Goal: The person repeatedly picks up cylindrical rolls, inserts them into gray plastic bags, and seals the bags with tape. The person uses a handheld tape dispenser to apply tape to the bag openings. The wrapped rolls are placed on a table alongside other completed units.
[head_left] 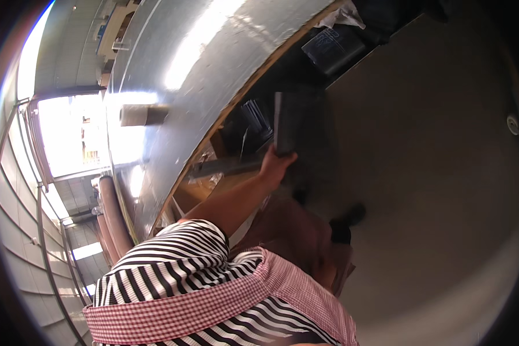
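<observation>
A bright opening stands left of a roll on the grey counter, beyond whose edge the left hand grips a dark flat piece, while the state of the dim right hand is unclear.

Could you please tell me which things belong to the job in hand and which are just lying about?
Likely job:
- dark flat panel, blurred, in the left hand

Apparently lying about:
- pale cylindrical roll on shiny grey tabletop
- long brownish rolls
- black rectangular package

Room over floor right of dark panel; bench bars left; black package ahead.
</observation>
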A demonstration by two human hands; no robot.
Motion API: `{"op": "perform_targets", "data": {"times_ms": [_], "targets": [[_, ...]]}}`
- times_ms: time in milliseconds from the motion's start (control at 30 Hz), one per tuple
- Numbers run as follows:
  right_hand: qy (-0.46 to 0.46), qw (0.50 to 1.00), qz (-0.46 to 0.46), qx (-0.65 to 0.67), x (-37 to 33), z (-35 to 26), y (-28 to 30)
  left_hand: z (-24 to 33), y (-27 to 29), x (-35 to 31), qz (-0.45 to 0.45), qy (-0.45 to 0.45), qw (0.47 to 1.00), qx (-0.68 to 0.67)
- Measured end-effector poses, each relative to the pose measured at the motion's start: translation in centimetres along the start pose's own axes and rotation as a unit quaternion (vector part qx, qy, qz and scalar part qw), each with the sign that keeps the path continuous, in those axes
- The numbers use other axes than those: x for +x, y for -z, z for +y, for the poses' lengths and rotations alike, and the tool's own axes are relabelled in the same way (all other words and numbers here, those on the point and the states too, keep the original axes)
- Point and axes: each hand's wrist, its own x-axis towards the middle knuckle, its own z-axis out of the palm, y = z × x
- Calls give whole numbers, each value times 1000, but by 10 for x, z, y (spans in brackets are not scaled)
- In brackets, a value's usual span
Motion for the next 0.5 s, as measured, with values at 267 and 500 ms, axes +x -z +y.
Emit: {"op": "perform_targets", "data": {"times_ms": [267, 500], "targets": [[-19, 974, 188, 124, -66, 0, 110, 66, -26, -192, -445, 45, 894, 26], [41, 896, 33, 441, -89, -99, 176, 71, -22, -250, -462, 15, 886, -12]]}}
